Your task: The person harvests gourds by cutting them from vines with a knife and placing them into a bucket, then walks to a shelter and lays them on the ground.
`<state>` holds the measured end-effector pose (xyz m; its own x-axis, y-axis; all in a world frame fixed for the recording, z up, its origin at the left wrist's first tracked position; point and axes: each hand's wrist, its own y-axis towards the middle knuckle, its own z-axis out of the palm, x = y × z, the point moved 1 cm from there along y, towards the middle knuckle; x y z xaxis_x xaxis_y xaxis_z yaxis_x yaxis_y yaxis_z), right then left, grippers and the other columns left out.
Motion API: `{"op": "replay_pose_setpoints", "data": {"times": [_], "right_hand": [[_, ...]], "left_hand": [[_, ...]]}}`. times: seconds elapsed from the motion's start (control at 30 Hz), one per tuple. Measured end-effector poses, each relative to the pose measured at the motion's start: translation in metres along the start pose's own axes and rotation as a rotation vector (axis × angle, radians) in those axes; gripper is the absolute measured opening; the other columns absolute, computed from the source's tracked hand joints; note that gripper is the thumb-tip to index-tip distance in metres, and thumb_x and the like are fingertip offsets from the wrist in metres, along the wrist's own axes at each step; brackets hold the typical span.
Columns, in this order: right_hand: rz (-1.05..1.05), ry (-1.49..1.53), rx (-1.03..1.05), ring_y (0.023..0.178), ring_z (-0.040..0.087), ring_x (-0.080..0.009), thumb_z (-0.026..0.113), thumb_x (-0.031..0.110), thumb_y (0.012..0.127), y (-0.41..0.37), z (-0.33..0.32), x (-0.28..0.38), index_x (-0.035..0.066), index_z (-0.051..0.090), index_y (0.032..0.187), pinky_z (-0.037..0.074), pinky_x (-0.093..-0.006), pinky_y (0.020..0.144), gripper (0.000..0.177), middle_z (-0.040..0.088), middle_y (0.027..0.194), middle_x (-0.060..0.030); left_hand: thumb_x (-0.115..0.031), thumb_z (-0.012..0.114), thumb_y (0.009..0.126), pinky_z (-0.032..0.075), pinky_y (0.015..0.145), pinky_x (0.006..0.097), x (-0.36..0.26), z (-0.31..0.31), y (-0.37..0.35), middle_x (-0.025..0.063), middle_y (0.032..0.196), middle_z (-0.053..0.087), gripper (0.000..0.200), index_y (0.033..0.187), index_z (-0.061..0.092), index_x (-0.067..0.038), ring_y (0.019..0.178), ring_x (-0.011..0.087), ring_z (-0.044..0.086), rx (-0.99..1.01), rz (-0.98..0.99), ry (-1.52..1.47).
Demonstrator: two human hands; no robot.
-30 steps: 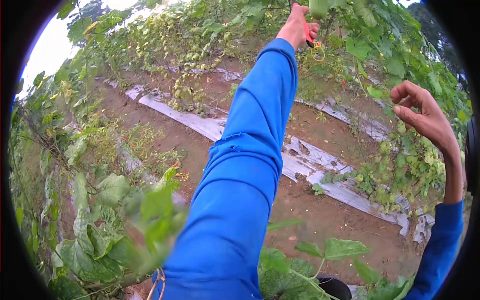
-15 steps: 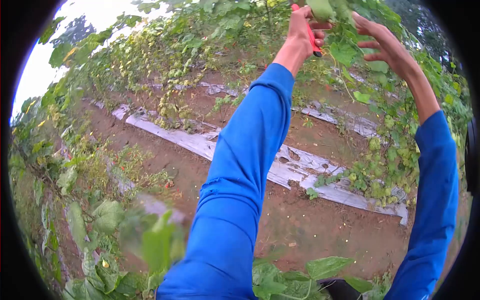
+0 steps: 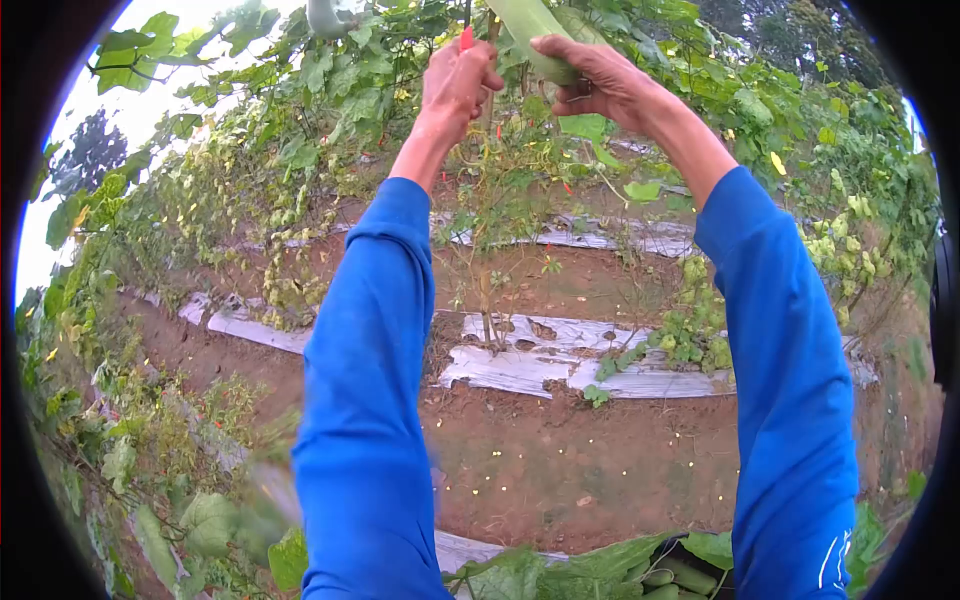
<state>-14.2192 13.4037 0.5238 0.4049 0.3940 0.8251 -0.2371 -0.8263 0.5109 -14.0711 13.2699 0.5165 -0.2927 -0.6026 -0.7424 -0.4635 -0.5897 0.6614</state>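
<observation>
My right hand (image 3: 615, 88) is closed around the lower end of a long pale-green gourd (image 3: 525, 32), which hangs in from the top edge. Its upper part lies outside the view. Just left of the gourd, my left hand (image 3: 458, 88) grips a red-handled tool (image 3: 467, 39). A thin dark part of this tool points upward, and most of the handle is hidden by my fingers, so its exact kind cannot be made out. The tool and gourd look apart.
Another pale gourd (image 3: 326, 18) hangs at upper left among vine leaves (image 3: 335, 75). Strips of silvery plastic mulch (image 3: 520, 372) cross the brown soil (image 3: 570, 450). Below me, a dark container holds several green fruits (image 3: 688, 575), partly covered by large leaves (image 3: 590, 572).
The view has turned right, and both hands appear further left. My right hand, open beside the leaves before, is now closed on the gourd. The red-handled tool stays in my left hand.
</observation>
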Motion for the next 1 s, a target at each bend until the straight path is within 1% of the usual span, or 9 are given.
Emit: {"op": "replay_pose_setpoints", "data": {"times": [0.2,0.3,0.37,0.57,0.7,0.8,0.83,0.87,1.0], "right_hand": [[-0.034,0.022,0.08,0.068,0.06,-0.0105,0.062,0.055,0.088,-0.025,-0.008,-0.002,-0.002,0.058,0.105,0.059,-0.0289,0.065,0.059,0.057,0.083,-0.0044],[-0.057,-0.012,0.063,0.066,0.06,-0.0109,0.062,0.055,0.088,-0.022,-0.012,0.001,-0.002,0.058,0.104,0.059,-0.0282,0.062,0.059,0.057,0.081,-0.0046],[-0.068,-0.012,0.034,0.063,0.059,-0.011,0.062,0.055,0.088,-0.024,-0.012,-0.001,-0.001,0.058,0.1,0.058,-0.0278,0.06,0.058,0.055,0.078,-0.0045],[-0.076,0.024,0.05,0.054,0.056,-0.0119,0.064,0.055,0.086,-0.029,-0.013,0.001,-0.005,0.059,0.092,0.056,-0.0272,0.054,0.061,0.054,0.071,-0.0053],[0.03,0.057,0.068,0.054,0.053,-0.0096,0.064,0.052,0.086,-0.053,-0.02,0.01,-0.002,0.056,0.105,0.052,-0.0273,0.052,0.058,0.05,0.071,-0.0013],[0.108,0.169,0.13,0.054,0.053,-0.0097,0.065,0.049,0.085,-0.079,-0.019,0.013,-0.004,0.055,0.108,0.053,-0.0266,0.051,0.058,0.053,0.07,-0.0025],[0.112,0.234,0.183,0.053,0.055,-0.0102,0.065,0.047,0.084,-0.096,-0.023,0.021,-0.004,0.054,0.108,0.053,-0.0271,0.052,0.058,0.056,0.07,-0.0035],[0.132,0.263,0.183,0.053,0.056,-0.0104,0.065,0.046,0.084,-0.116,-0.029,0.028,-0.004,0.055,0.106,0.054,-0.0272,0.051,0.056,0.056,0.069,-0.0039],[0.151,0.156,0.162,0.055,0.058,-0.013,0.066,0.045,0.081,-0.185,-0.057,0.065,-0.003,0.058,0.1,0.057,-0.0303,0.055,0.052,0.058,0.068,-0.0066]], "left_hand": [[-0.041,0.051,0.078,0.049,0.073,0.039,-0.033,-0.022,0.055,0.0174,0.072,0.068,0.042,0.088,0.065,-0.003,0.076,0.0263,0.067,-0.122,0.257,0.655],[-0.039,0.055,0.082,0.043,0.049,0.0407,-0.035,-0.018,0.069,0.013,0.07,0.061,0.037,0.089,0.064,-0.003,0.056,0.0254,0.058,-0.056,0.302,0.713],[-0.037,0.056,0.078,0.044,0.056,0.0449,-0.049,-0.011,0.076,0.0149,0.064,0.061,0.037,0.076,0.063,-0.001,0.061,0.0291,0.062,-0.146,0.402,0.836],[-0.046,0.046,0.086,0.047,0.066,0.0403,-0.055,-0.024,0.096,0.015,0.072,0.065,0.05,0.092,0.065,0.001,0.062,0.0253,0.063,0.051,0.31,0.953],[-0.041,0.051,0.08,0.049,0.073,0.0434,-0.004,-0.039,0.082,0.0198,0.081,0.069,0.048,0.093,0.069,0.002,0.077,0.0328,0.068,-0.084,0.021,1.005],[-0.04,0.049,0.086,0.049,0.071,0.0432,0.032,-0.049,0.051,0.0237,0.09,0.066,0.043,0.088,0.062,0.001,0.074,0.0355,0.066,0.015,0.327,0.967],[-0.041,0.05,0.086,0.05,0.069,0.0419,0.062,-0.071,0.06,0.0212,0.087,0.066,0.043,0.083,0.06,0.002,0.069,0.0327,0.066,0.176,0.209,1.048],[-0.041,0.051,0.084,0.049,0.066,0.0401,0.082,-0.08,0.043,0.018,0.078,0.065,0.044,0.081,0.06,0.001,0.065,0.0289,0.066,-0.001,-0.078,0.872],[-0.042,0.053,0.08,0.042,0.053,0.0362,0.14,-0.097,-0.031,0.0098,0.061,0.059,0.041,0.084,0.06,-0.002,0.053,0.0212,0.055,-0.016,-0.142,0.687]]}}
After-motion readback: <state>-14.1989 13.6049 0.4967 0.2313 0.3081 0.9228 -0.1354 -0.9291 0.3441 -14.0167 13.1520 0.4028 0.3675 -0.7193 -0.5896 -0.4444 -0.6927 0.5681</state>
